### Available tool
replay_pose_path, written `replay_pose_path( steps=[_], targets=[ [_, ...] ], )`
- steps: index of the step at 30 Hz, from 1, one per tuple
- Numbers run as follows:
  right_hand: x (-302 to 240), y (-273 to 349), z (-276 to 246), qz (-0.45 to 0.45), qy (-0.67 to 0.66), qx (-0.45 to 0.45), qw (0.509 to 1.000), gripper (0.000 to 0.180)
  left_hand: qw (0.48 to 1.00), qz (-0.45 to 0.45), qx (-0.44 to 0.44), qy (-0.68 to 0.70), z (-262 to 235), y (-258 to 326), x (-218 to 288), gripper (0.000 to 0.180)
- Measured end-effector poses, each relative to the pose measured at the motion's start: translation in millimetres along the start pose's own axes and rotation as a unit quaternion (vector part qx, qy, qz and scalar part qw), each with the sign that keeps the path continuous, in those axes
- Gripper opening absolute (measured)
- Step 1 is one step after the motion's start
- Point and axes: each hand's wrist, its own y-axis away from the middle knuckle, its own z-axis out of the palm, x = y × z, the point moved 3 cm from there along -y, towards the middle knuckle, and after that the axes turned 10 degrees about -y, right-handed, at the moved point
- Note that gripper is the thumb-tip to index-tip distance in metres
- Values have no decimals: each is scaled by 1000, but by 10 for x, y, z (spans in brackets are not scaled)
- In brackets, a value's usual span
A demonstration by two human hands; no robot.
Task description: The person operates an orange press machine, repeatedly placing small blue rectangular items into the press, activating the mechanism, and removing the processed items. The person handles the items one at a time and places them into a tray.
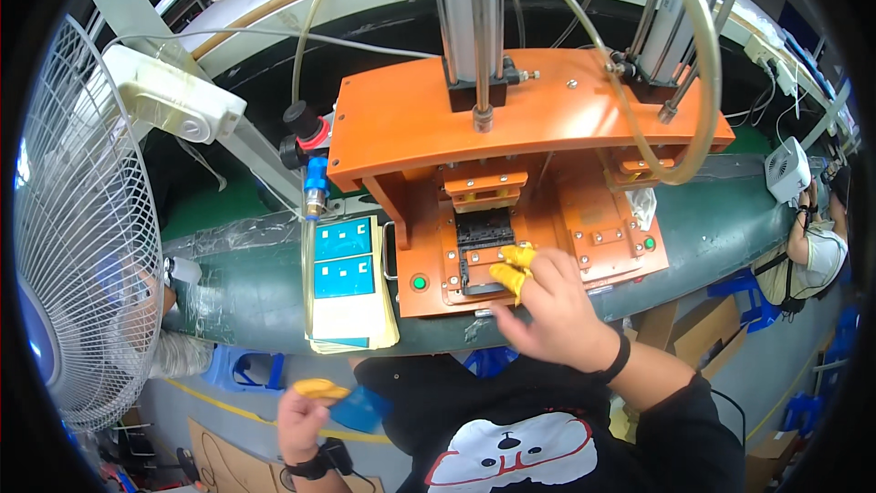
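My left hand (303, 420), with a yellow finger cot, is closed on a translucent blue film piece (362, 409) in front of the bench edge. My right hand (557, 310) reaches over the front of an orange press machine (547, 119). Yellow finger cots cover two of its stretched fingers, and the thumb stands apart. Those fingertips are at the right side of a black rectangular part (484, 230) in the machine's fixture; whether they touch it I cannot tell. A black frame-like piece (465, 274) lies along the fixture's front left.
Left of the machine lies a pale yellow sheet stack (356, 324) with blue film panels (344, 256). A white fan (91, 219) stands far left. Air cylinders (470, 18) and a looped hose (707, 64) rise above. Green buttons (420, 283) mark the base. Another person (812, 246) sits far right.
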Motion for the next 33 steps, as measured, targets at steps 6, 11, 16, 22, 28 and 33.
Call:
replay_pose_path(
  steps=[6,11,16,22,28,33],
  targets=[
    [196,-149,-110,-85,29,-35,995,19,984,0,-176,-14,1020,-939,264,37],
    [130,-40,-876,-23,-89,100,991,19,949,142,-108,-262,1611,-1883,612,31],
    [389,960,-1605,151,-261,225,926,25,827,293,-53,-477,1852,-2559,764,26],
    [1063,2187,-1776,164,-512,476,697,25,788,211,-46,-577,1919,-3200,413,27],
    [1694,2850,-1836,190,-527,592,579,27,833,201,-60,-512,1773,-3579,249,29],
    [2239,2930,-1698,214,-518,632,536,26,816,171,-88,-545,1708,-3548,186,29]
  ],
)
